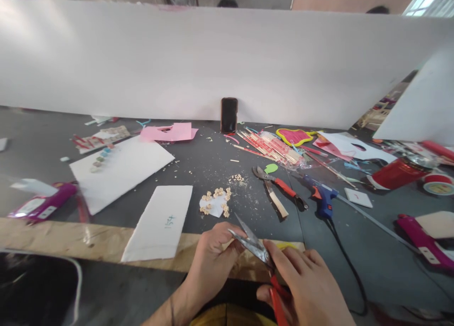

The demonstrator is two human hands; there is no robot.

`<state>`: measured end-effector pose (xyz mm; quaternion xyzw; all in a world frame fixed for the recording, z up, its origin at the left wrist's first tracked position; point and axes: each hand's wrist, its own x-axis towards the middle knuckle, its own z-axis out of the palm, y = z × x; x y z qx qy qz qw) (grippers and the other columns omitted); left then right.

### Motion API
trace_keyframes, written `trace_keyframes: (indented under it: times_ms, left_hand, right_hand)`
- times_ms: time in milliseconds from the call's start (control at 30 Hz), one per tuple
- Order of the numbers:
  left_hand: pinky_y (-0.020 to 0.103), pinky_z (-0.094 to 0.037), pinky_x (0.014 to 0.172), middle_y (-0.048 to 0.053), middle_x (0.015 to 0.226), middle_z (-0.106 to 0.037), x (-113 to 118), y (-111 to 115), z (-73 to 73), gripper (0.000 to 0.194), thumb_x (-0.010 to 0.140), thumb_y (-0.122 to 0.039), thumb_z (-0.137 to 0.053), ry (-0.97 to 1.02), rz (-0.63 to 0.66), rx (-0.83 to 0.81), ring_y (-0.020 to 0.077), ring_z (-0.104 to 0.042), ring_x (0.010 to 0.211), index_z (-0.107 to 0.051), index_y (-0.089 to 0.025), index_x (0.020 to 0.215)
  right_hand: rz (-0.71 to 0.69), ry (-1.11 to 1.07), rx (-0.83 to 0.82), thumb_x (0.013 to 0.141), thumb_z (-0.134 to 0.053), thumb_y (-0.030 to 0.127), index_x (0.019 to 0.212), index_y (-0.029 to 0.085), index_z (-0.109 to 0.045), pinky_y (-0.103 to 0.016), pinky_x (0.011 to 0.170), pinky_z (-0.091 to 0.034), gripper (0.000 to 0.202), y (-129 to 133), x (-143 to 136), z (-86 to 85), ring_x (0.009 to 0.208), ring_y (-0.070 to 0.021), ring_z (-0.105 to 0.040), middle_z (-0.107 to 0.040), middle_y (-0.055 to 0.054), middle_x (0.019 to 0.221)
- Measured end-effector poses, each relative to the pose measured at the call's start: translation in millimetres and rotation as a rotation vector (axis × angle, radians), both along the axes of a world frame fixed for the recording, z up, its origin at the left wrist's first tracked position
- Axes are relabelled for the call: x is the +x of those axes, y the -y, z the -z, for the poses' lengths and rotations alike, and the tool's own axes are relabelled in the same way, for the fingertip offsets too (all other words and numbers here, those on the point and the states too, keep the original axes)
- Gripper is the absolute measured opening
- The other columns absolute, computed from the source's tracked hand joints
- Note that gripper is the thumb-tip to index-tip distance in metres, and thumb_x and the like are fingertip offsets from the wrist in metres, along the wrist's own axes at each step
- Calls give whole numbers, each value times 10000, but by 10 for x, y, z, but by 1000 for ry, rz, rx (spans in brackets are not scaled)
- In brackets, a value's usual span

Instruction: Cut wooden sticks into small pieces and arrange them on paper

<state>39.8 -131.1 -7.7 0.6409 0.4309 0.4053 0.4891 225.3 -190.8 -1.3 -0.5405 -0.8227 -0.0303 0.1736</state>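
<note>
Head view: where do our hands work, relative to the paper shape?

"Just nearer us. Our right hand closes around the handles of the red-handled scissors, below and right of the paper shape, their blades parted. We see our left hand by the blades, thumb and fingers curled nearly together; we cannot tell what, if anything, they pinch."

"And what surrounds the paper shape?"

"Small pale pieces line much of its edge. We have a white card to its left, red-handled pliers to its right, a blue glue gun farther right, and an upright phone beyond it."
</note>
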Motion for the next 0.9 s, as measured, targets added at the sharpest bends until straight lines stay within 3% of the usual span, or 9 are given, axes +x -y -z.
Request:
trace_keyframes:
  times_ms: [133, 267, 433, 900]
  left_hand:
    - [228, -423, 633, 23, 676, -612, 12, -3, -34, 195, 813, -266, -545, -7, 6, -106, 143, -545, 664, -646, -156, 687]
    - [207, -400, 572, 18, 645, -613, 27, -29, -69, 243, 811, -343, -545, 53, 18, -272, 125, -523, 611, -634, -144, 705]
    - [212, -402, 618, 23, 679, -618, 25, -39, -56, 260, 830, -347, -518, 80, 18, -248, 127, -533, 655, -615, -139, 707]
    - [236, -436, 707, 23, 785, -655, 14, -40, 6, 114, 813, -244, -537, 57, 22, -191, 154, -580, 757, -618, -165, 800]
  right_hand:
    - [3, 4, -25, 794, -544, 390, 1150, 168, -491, -303, 621, -385, 423, -10, 45, 49, 630, -168, -602, -676, -40, 777]
    - [138, -105, -68, 816, -500, 405, 1214, 214, -409, -309, 627, -443, 451, -43, 122, -30, 694, -191, -614, -662, -55, 853]
    - [83, -121, -103, 743, -565, 500, 1222, 204, -420, -347, 673, -454, 582, -52, 142, -84, 859, -248, -598, -620, -111, 994]
    - [41, 29, -96, 710, -622, 425, 1181, 192, -489, -316, 637, -396, 542, -4, 59, -26, 773, -207, -583, -645, -77, 934]
